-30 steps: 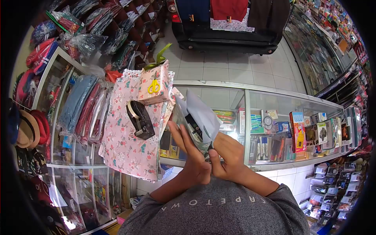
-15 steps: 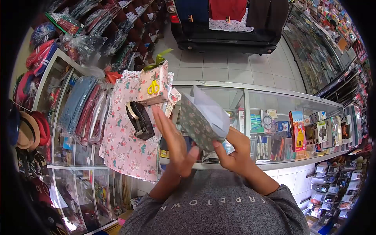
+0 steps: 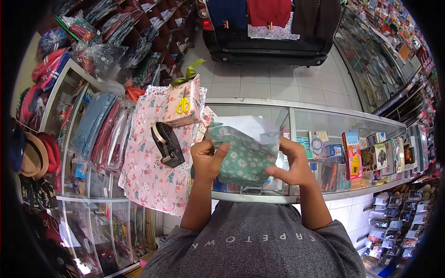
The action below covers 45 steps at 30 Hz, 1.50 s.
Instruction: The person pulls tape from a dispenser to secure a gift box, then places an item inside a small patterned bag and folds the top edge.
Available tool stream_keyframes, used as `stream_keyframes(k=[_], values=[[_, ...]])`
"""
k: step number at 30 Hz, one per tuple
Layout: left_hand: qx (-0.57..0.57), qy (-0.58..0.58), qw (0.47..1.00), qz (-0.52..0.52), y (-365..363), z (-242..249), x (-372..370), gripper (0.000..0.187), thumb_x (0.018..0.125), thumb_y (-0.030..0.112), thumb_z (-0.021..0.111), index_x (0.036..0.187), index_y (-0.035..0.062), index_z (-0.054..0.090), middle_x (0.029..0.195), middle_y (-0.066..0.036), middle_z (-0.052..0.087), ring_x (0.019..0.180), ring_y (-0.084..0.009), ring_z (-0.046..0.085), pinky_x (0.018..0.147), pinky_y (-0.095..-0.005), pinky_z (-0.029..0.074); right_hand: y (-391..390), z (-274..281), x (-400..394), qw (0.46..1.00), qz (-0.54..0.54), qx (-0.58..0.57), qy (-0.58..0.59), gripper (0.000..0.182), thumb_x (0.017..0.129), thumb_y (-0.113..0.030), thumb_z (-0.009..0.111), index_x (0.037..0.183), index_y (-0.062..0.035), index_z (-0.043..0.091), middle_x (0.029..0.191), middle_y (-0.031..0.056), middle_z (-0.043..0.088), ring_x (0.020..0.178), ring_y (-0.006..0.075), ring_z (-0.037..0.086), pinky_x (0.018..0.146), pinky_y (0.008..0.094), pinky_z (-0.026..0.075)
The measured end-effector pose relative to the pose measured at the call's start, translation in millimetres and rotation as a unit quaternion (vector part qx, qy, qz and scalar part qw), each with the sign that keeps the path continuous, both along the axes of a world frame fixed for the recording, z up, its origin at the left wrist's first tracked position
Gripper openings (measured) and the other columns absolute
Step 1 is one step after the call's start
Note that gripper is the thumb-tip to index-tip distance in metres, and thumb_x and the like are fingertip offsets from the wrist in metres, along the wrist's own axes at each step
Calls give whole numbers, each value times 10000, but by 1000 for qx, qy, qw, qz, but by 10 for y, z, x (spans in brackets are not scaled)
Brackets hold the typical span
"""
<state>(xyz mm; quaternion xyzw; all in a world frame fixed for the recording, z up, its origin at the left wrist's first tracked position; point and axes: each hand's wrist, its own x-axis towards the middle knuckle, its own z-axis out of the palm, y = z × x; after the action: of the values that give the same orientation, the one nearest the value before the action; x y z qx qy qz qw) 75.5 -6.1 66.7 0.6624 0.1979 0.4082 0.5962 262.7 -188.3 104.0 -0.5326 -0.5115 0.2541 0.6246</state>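
Observation:
A green paper bag with white flowers [image 3: 245,160] is held up over the glass counter, its white inside showing at the top. My left hand [image 3: 208,160] grips its left edge, thumb on the front. At the right edge, my right hand [image 3: 294,164] pinches the bag between thumb and fingers. Left of the bag, a black tape dispenser [image 3: 168,144] rests on pink floral paper [image 3: 153,178]. Behind it stands a floral box [image 3: 185,113] with yellow scissors [image 3: 183,105] on its face and a green ribbon [image 3: 189,73] on top.
The glass counter [image 3: 343,112] runs to the right, with boxed goods [image 3: 353,155] at that end. Plastic-wrapped clothes [image 3: 92,125] lie at the left. Beyond the counter is a black vehicle [image 3: 273,54] with cloths hung over it.
My left hand has moved from beside the bag to its left edge and taken hold. The bag has turned from tilted to broad side facing me, and my right hand has moved right.

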Motion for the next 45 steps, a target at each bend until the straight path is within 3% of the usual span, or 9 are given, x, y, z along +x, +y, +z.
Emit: stream_keyframes(k=[9, 16, 20, 22, 27, 31, 32, 38, 45], values=[[-69, -122, 990, 33, -108, -27, 17, 295, 954, 216, 788, 1073, -47, 724, 940, -39, 733, 817, -77, 622, 759, -255, 503, 97, -178, -200, 982, -63, 97, 149, 430, 696, -190, 965, 1004, -25, 715, 1255, 203, 717, 1160, 290, 701, 1019, 408, 531], [-68, -135, 988, 37, -132, 11, 10, 262, 966, 202, 764, 1037, -46, 717, 940, -43, 735, 841, -92, 637, 781, -272, 516, 111, -295, -245, 984, -102, 118, -86, 334, 696, -144, 923, 961, -6, 773, 1205, 199, 721, 1100, 320, 712, 958, 396, 553], [126, -148, 979, 60, 38, 196, 63, 952, 848, 523, 803, 1488, -37, 376, 1392, -214, 538, 1295, -297, 536, 1155, -464, 357, 60, -296, -244, 988, -80, 94, -88, 287, 719, -68, 887, 971, 13, 777, 1206, 210, 698, 1148, 323, 674, 1006, 430, 515], [270, -164, 940, 124, 0, 628, 120, 919, 820, 543, 810, 1448, -26, 455, 1382, -245, 545, 1319, -374, 529, 1206, -525, 280, 46, -294, -275, 989, -89, 81, -89, 270, 728, -65, 879, 970, 2, 780, 1177, 205, 703, 1135, 331, 679, 1000, 434, 517], [549, 230, 802, -39, -175, 1749, -18, 739, 767, 494, 834, 1330, 56, 638, 1315, -137, 643, 1333, -383, 553, 1234, -612, 232, 91, -92, -311, 980, -69, 118, -145, 225, 745, -82, 880, 914, 4, 759, 1125, 178, 707, 1048, 322, 703, 908, 415, 555], [505, 299, 794, -158, -55, 1707, 115, 548, 775, 442, 819, 1158, 63, 723, 1111, -100, 744, 1104, -307, 694, 1224, -612, 271, 97, -72, -336, 975, -40, 142, -166, 265, 702, -61, 897, 903, 11, 741, 1113, 200, 697, 1074, 373, 696, 942, 451, 546], [504, 265, 807, -156, -69, 1675, 158, 411, 785, 401, 816, 1005, 61, 746, 945, -87, 759, 898, -281, 733, 1045, -508, 499, 95, -54, -342, 973, -36, 148, -175, 243, 729, -70, 886, 907, 4, 739, 1140, 192, 703, 1043, 354, 699, 888, 434, 559], [509, 225, 808, -194, -52, 1697, 143, 209, 757, 226, 824, 735, 76, 680, 673, -64, 665, 597, -275, 674, 524, -406, 470, 103, -198, -382, 981, -56, 141, -122, 268, 707, -68, 896, 937, -5, 772, 1145, 203, 716, 1066, 349, 706, 905, 431, 565], [517, 196, 813, -182, -48, 1678, 129, 208, 718, 186, 823, 710, 73, 649, 647, -73, 632, 582, -280, 656, 518, -392, 458, 202, -459, -374, 978, -62, 184, -83, 371, 676, -95, 950, 994, -32, 771, 1171, 200, 729, 1107, 341, 708, 932, 440, 570]])
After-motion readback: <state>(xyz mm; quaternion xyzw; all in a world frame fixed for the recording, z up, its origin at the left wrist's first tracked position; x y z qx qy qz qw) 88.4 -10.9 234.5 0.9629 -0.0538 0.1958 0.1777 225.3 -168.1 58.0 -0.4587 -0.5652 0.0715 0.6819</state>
